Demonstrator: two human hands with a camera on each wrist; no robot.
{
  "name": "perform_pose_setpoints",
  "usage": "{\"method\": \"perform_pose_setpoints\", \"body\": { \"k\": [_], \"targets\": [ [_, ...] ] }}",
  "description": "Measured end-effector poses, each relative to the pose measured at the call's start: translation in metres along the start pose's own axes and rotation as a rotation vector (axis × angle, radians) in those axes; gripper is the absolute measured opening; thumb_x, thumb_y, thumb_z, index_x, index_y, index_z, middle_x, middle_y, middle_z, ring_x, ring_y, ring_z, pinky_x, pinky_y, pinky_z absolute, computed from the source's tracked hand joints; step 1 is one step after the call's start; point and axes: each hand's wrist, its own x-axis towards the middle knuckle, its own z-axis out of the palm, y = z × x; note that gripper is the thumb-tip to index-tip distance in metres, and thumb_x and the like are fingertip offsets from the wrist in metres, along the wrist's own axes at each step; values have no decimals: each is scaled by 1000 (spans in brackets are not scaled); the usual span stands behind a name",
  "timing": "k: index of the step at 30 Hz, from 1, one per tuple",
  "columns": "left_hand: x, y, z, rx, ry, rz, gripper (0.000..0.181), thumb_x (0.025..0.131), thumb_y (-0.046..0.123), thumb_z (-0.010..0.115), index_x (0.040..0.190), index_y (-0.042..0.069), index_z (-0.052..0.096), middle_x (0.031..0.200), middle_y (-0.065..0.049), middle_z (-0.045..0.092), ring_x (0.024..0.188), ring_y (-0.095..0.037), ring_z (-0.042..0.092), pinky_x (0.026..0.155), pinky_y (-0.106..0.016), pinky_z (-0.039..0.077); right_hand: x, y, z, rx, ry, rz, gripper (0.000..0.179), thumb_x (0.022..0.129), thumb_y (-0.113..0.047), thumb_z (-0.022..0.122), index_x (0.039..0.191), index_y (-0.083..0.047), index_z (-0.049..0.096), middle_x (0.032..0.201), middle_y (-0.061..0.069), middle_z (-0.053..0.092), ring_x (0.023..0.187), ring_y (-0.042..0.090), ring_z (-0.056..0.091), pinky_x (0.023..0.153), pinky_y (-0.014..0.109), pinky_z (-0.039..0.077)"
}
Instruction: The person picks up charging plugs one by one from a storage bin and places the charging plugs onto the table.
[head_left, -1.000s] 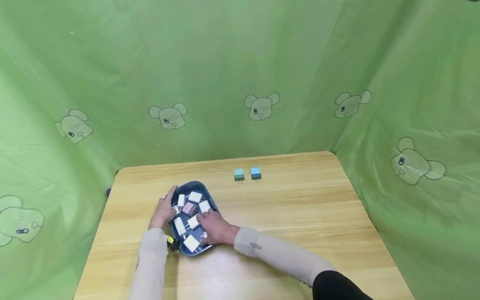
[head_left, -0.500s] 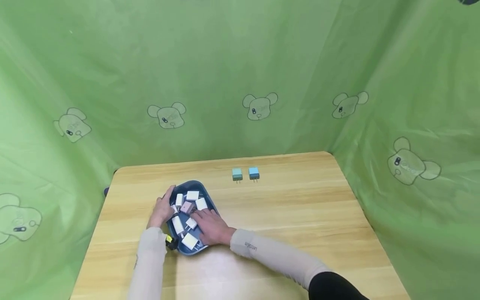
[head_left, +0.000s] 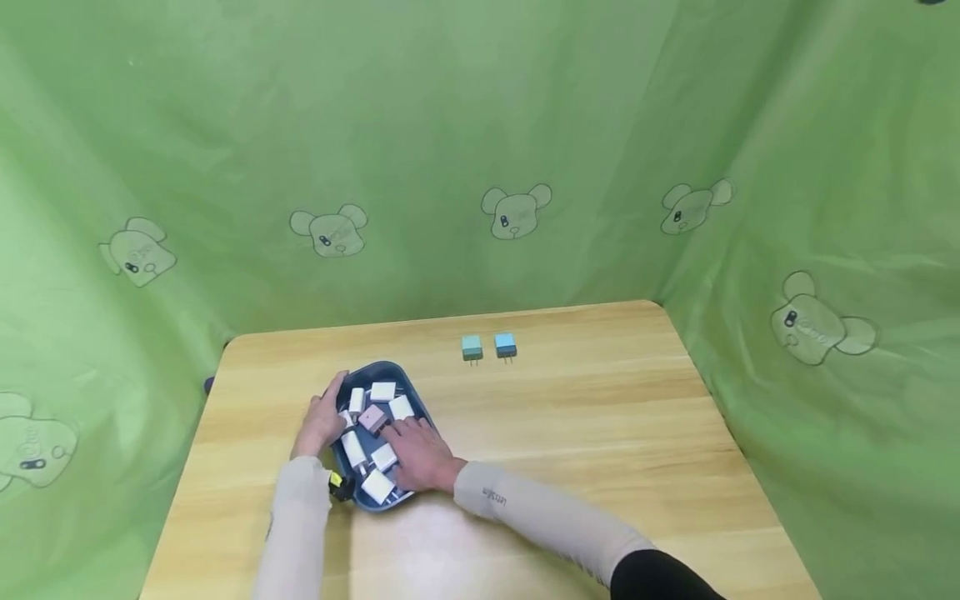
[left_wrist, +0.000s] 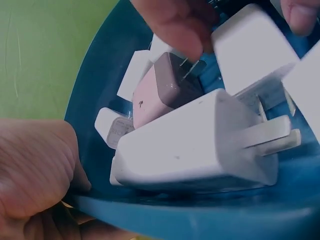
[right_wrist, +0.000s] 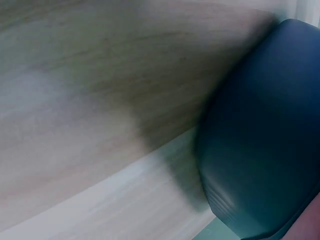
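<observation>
A dark blue tray full of plug chargers sits left of the table's middle. My left hand grips its left rim, thumb inside and fingers outside, as the left wrist view shows. My right hand reaches over the right side into the tray. Its fingertips are beside a pink charger, with the fingers and thumb apart around a white charger. A long white charger lies nearest the left hand, prongs pointing away from it. The right palm hides part of the tray's contents.
A green charger and a blue charger stand side by side near the far edge of the wooden table. A green curtain with bear-like prints surrounds the table. The tray's outer wall fills the right wrist view's right side.
My right fingers have stretched slightly farther over the tray, and a small white charger beside them has slid toward me. The left hand keeps its grip on the tray.
</observation>
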Motion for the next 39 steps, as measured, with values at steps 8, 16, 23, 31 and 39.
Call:
{"method": "perform_pose_setpoints", "body": {
  "k": [8, 16, 23, 31, 39],
  "targets": [
    [-1, -1, 3, -7, 16, 24, 90, 91, -6, 48, 163, 33, 11, 153, -38, 25, 125, -55, 48, 104, -71, 43, -1, 2, 3, -28, 45, 11, 44, 82, -34, 75, 122, -19, 65, 118, -3, 60, 104, 13, 49, 96, 32, 45],
    [-3, 0, 2, 1, 10, 22, 90, 91, -7, 48, 163, 32, 11, 152, -39, 25, 123, -56, 49, 103, -70, 45, -1, 0, 4, -52, 27, 24, 45, 85, -41, 73, 124, -19, 66, 121, -3, 68, 109, 13, 54, 101, 34, 45],
    [-2, 0, 0, -15, 4, 6, 90, 91, -6, 48, 163, 34, 10, 155, -38, 22, 127, -58, 47, 104, -70, 44, -3, 1, 5, 12, 125, -2, 37, 90, -38, 69, 118, -17, 59, 112, -4, 63, 100, 12, 50, 91, 28, 46],
    [-2, -3, 2, 11, 9, 15, 90, 91, -6, 48, 163, 33, 11, 151, -38, 27, 124, -53, 48, 106, -70, 42, -6, 4, 5, 154, 230, -9, 56, 92, -35, 70, 140, -12, 55, 118, 2, 59, 105, 14, 50, 85, 24, 50],
    [-2, -5, 2, 9, 18, 31, 88, 92, -5, 47, 163, 31, 12, 151, -39, 27, 124, -54, 48, 106, -72, 41, -4, 8, -8, 493, 240, 36, 48, 91, -30, 74, 131, -8, 59, 119, 5, 64, 103, 12, 56, 90, 25, 49]
  ]
}}
